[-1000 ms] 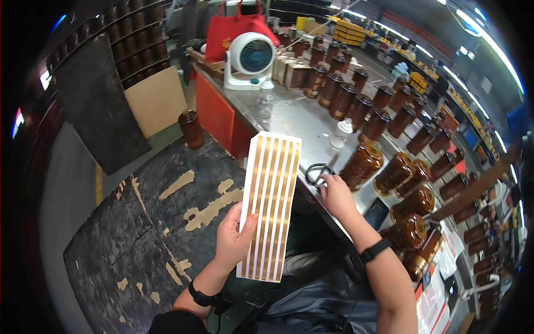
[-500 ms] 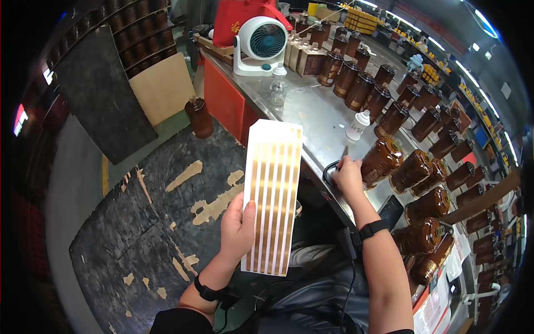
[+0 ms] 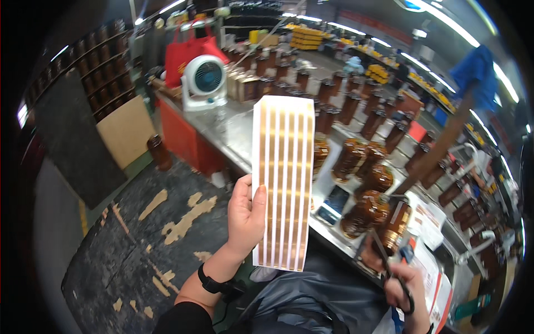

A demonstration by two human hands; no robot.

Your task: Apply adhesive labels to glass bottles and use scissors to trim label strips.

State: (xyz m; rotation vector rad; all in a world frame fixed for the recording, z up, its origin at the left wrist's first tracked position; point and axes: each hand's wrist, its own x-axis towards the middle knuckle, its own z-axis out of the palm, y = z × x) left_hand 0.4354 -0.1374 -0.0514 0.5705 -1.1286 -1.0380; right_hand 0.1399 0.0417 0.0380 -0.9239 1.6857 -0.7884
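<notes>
My left hand pinches the left edge of a long white sheet with gold stripes, thumb in front and fingers behind. The sheet stands nearly upright in front of me and hides part of the metal table. At the lower right, my right hand is closed round the black handles of a pair of scissors. The blades point up and to the left, slightly blurred, in front of a brown glass bottle lying tilted. Sheet and scissors are well apart.
Glossy brown bottles and a dark phone are on the metal table. A white fan and a red bag sit at its far end. Left is a worn black board with another brown bottle. Papers lie right.
My right hand has lifted the scissors off the table edge and swung down and right with them. The sheet stays in my left hand. The view has turned rightward.
</notes>
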